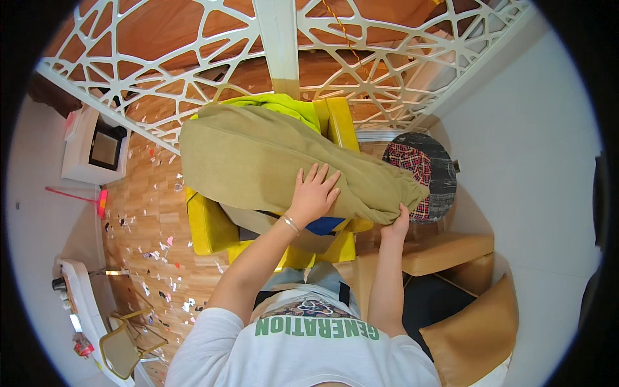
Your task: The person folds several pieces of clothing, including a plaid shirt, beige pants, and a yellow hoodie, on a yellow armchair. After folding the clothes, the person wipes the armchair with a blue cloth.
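A khaki cloth garment (251, 155), seemingly trousers with a gathered elastic end, lies stretched out over a yellow armchair (208, 227). My left hand (316, 193) rests flat on its middle with the fingers spread. At the gathered end, my right hand (397, 225) pinches the near edge of the cloth. A neon green cloth (295, 109) shows behind the garment on the chair. Below the garment a piece of dark blue cloth (325, 225) and a grey-brown surface (312, 242) stick out, mostly covered.
A round dark stool (442, 188) with red plaid cloth (406, 157) stands right of the chair. Nearer is a tan armchair (449, 251) with a cushion (476, 334). White lattice screens (193, 53) rise ahead. Scraps litter the wooden floor (159, 217); a folding chair (118, 350) stands left.
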Action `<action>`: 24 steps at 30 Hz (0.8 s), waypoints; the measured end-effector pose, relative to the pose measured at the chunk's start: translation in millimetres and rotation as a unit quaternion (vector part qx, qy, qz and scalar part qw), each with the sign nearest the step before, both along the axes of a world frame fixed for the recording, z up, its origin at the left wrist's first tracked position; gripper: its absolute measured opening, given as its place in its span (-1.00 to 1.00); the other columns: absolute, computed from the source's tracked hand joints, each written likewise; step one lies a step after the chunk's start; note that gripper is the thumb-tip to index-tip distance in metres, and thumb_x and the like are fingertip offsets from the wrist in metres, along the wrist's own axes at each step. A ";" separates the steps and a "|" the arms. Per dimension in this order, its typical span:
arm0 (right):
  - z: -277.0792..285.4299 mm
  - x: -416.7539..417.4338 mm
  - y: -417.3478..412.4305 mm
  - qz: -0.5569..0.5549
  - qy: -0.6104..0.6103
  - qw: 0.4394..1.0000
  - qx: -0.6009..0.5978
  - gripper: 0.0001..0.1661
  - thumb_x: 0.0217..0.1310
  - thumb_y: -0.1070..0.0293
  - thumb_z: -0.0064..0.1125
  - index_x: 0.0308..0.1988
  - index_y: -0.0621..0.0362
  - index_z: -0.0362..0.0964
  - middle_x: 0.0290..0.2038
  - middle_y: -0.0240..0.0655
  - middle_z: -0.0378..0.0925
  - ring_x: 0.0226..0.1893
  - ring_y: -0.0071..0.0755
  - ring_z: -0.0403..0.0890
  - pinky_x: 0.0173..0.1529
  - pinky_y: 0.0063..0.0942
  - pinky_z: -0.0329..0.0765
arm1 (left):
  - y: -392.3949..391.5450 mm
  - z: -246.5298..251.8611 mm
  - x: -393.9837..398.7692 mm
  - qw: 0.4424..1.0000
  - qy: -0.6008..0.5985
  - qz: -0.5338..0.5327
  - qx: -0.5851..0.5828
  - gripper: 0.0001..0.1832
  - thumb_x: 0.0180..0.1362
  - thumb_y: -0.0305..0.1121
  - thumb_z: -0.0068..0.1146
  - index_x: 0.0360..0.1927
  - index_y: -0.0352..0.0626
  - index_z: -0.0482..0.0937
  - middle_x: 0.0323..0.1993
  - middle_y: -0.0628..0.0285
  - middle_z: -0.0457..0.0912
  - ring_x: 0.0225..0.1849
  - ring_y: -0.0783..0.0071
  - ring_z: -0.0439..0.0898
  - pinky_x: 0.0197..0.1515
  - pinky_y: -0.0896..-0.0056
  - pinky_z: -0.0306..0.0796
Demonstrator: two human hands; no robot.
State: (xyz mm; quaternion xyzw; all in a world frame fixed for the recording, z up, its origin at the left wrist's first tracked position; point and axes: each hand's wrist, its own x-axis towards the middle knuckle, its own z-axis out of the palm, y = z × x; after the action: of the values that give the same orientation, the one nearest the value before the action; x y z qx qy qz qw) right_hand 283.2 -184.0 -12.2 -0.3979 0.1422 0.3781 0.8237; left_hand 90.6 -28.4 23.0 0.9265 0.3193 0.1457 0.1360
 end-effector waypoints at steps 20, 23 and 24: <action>107.9 -95.2 140.5 0.506 -0.773 0.375 -0.076 -0.21 0.04 0.10 0.29 0.29 -0.14 0.28 0.41 -0.07 0.07 0.40 0.21 0.05 0.43 -0.02 0.03 | 18.4 -60.7 -19.1 0.978 -0.158 -0.066 -0.122 -0.41 0.17 -0.12 0.01 0.28 -0.05 0.36 0.28 0.05 0.38 0.39 0.01 0.17 0.39 -0.09 0.01; 91.5 -108.3 132.0 0.514 -0.787 0.317 -0.125 -0.13 -0.02 -0.10 0.30 0.29 -0.16 0.28 0.40 -0.09 0.09 0.38 0.23 0.08 0.39 0.11 0.04 | 6.3 -77.8 -35.6 0.977 -0.180 -0.078 -0.083 -0.40 0.15 -0.12 0.04 0.27 -0.05 0.36 0.27 0.04 0.39 0.37 -0.01 0.20 0.38 -0.08 0.04; 95.8 -107.8 132.0 0.505 -0.791 0.320 -0.127 -0.13 -0.04 -0.10 0.30 0.28 -0.14 0.30 0.39 -0.07 0.11 0.36 0.23 0.10 0.38 0.11 0.07 | 4.8 -79.9 -40.2 0.977 -0.186 -0.079 -0.068 -0.40 0.14 -0.13 0.05 0.27 -0.06 0.36 0.27 0.04 0.39 0.37 -0.02 0.21 0.38 -0.07 0.05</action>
State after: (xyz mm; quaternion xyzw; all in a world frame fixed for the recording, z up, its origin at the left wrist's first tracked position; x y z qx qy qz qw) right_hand 175.4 -52.0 83.5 -0.6033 -0.7591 0.2039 0.1346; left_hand 50.4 -23.6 -56.9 0.8942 0.2233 0.2822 0.2664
